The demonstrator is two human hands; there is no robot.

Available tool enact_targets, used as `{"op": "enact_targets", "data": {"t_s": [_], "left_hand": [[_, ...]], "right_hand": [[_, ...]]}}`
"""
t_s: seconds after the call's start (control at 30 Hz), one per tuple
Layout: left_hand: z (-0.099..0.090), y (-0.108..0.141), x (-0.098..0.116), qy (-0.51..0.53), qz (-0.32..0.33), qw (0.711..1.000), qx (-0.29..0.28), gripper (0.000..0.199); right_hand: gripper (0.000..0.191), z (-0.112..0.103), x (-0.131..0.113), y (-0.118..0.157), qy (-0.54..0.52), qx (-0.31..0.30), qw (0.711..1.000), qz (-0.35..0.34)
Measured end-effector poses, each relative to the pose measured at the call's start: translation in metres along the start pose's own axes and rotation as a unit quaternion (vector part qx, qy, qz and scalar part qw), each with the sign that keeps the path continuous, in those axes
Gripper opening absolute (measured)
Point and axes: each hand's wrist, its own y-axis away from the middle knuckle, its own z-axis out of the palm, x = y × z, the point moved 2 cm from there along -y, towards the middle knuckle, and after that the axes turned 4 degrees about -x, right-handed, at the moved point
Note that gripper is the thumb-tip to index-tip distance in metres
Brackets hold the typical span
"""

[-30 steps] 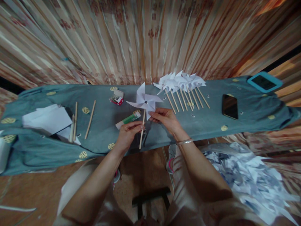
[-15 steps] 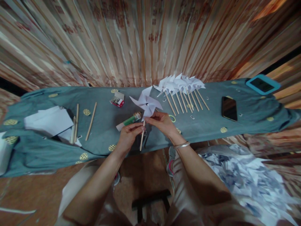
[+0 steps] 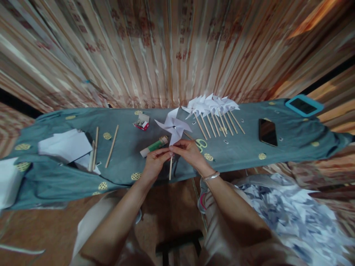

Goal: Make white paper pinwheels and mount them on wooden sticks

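A white paper pinwheel [image 3: 173, 126] with a dark pin at its centre is held up before me on a thin wooden stick. My left hand [image 3: 155, 161] pinches the stick just below the paper blades. Close beside it, my right hand [image 3: 190, 150] has thumb and fingers closed at the same spot, near the lowest blade. Behind my left hand lies a green and white glue stick [image 3: 154, 146]. Yellow-green scissors [image 3: 201, 145] lie just beyond my right hand, partly covered by it. A small open red and white box [image 3: 141, 122] of pins is farther back.
Several finished pinwheels [image 3: 212, 105] lie in a row at the back. To the left are paper sheets [image 3: 65, 145] and loose sticks [image 3: 111, 146]. A phone [image 3: 267, 132] and a blue-framed device [image 3: 304, 105] lie right. Paper pieces [image 3: 288, 210] heap below the table.
Both hands have drawn closer together on the stick, the left now meeting the right under the blades. The view has shifted slightly, and more of the scissors shows.
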Motion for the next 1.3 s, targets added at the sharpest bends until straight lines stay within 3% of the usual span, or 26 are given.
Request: {"op": "enact_targets", "data": {"t_s": [0.4,0.83,1.3], "left_hand": [[-0.002,0.004,0.0,0.007,0.002,1.0,0.013,0.043],[0.004,0.008,0.002,0.017,0.003,1.0,0.013,0.052],[0.008,0.011,-0.006,-0.015,-0.009,1.0,0.009,0.05]], "right_hand": [[0.044,-0.018,-0.009,-0.001,0.061,0.027,0.998,-0.005],[0.035,-0.005,-0.01,0.007,0.01,0.012,1.0,-0.004],[0.044,0.001,-0.003,0.016,-0.008,0.035,0.999,0.019]]}}
